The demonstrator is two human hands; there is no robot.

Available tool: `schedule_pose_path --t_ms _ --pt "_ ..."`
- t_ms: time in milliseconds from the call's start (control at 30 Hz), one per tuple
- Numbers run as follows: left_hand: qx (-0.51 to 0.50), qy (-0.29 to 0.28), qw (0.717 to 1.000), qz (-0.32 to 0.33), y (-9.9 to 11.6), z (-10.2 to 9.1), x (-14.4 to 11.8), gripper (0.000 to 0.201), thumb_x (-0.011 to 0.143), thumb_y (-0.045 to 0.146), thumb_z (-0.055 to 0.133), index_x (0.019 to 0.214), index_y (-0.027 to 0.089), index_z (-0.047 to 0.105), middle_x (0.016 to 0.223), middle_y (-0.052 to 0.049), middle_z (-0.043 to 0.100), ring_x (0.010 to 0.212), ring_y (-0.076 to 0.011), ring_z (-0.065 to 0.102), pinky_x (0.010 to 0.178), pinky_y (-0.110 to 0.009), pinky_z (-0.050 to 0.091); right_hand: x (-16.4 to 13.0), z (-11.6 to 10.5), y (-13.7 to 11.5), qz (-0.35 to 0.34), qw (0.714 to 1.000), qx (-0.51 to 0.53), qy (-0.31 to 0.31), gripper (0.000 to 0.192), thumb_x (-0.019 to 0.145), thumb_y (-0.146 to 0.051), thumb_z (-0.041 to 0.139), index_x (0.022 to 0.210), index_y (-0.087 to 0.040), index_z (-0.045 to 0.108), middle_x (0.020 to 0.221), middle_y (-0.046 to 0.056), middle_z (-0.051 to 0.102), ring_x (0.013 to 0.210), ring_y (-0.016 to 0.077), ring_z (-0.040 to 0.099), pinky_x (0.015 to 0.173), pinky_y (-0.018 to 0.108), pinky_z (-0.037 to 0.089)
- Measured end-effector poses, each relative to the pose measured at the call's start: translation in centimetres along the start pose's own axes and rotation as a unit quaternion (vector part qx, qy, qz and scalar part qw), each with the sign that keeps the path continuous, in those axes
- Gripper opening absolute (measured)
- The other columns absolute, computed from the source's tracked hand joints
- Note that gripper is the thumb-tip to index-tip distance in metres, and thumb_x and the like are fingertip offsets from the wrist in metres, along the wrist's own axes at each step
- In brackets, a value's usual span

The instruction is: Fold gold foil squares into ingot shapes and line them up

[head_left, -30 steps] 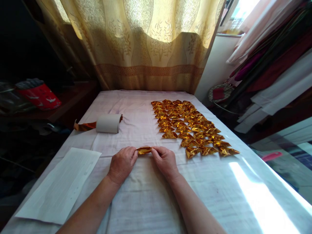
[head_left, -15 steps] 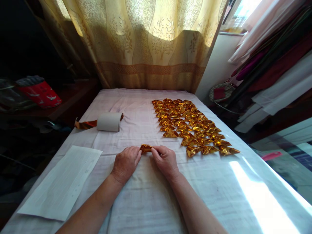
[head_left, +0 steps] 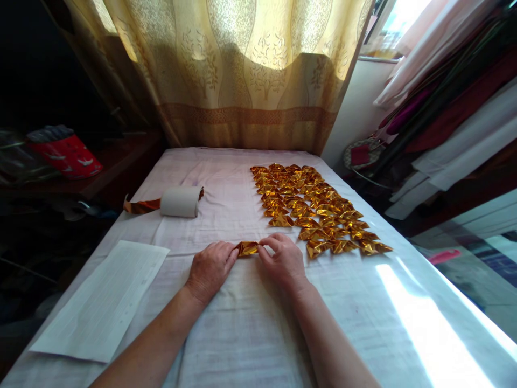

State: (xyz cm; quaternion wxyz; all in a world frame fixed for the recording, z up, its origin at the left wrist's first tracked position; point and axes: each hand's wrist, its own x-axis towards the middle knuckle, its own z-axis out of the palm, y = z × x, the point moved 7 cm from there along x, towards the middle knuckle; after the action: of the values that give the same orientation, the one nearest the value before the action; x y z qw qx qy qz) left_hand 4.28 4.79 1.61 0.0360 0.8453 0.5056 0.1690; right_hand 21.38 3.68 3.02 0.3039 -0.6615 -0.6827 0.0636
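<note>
Sheet of white paper point(head_left: 103, 302), lower left of frame. Left hand point(head_left: 212, 267) and right hand point(head_left: 283, 261), just below center, pinching opposite ends of gold foil piece point(head_left: 247, 248) between them. Folded foil shapes point(head_left: 329, 207), rows, right of center. Pale roll point(head_left: 180, 202), left of center. Patterned curtain point(head_left: 250, 116), top.

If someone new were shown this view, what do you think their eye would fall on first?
Most likely the shiny gold folded-foil pieces, set out in close rows on the right side of the white cloth-covered table. Next, perhaps, the small gold foil piece held between the left hand and the right hand, near the middle. Beyond the table, the sunlit yellow patterned curtain also stands out.
</note>
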Motion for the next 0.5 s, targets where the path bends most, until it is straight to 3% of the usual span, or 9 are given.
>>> schedule_pose_path --t_ms 167,300,500 --pt "-0.008 0.001 1.000 0.016 0.7 -0.2 -0.1 0.026 0.098 0.037 0.050 0.085 0.021 0.066 0.082 -0.003 0.070 0.080 -0.0180 0.063 0.070 -0.028 0.044 0.4 -2.1 0.6 -0.038 0.995 -0.090 0.033 0.017 0.086 -0.026 0.063 0.074 -0.025 0.075 0.087 0.004 0.070 0.084 0.0192 0.057 0.077 0.031 0.037" --pt "0.002 -0.005 1.000 0.006 0.6 -0.4 -0.1 0.025 0.097 0.037 0.053 0.082 0.021 0.064 0.079 -0.002 0.069 0.077 -0.0179 0.062 0.068 -0.028 0.043 0.5 -4.7 3.1 0.015 0.983 -0.145 0.115 0.016 0.086 -0.029 0.064 0.080 -0.026 0.078 0.095 0.006 0.070 0.090 0.0225 0.053 0.079 0.035 0.032" --pt "0.006 -0.003 1.000 0.009 0.2 -0.2 0.0 0.026 0.099 0.033 0.048 0.085 0.021 0.066 0.084 -0.003 0.072 0.082 -0.0186 0.064 0.072 -0.028 0.045 0.3 -6.1 5.9 0.061 0.966 -0.199 0.153 0.015 0.085 -0.031 0.066 0.081 -0.027 0.079 0.106 0.008 0.069 0.097 0.0260 0.050 0.082 0.040 0.028"
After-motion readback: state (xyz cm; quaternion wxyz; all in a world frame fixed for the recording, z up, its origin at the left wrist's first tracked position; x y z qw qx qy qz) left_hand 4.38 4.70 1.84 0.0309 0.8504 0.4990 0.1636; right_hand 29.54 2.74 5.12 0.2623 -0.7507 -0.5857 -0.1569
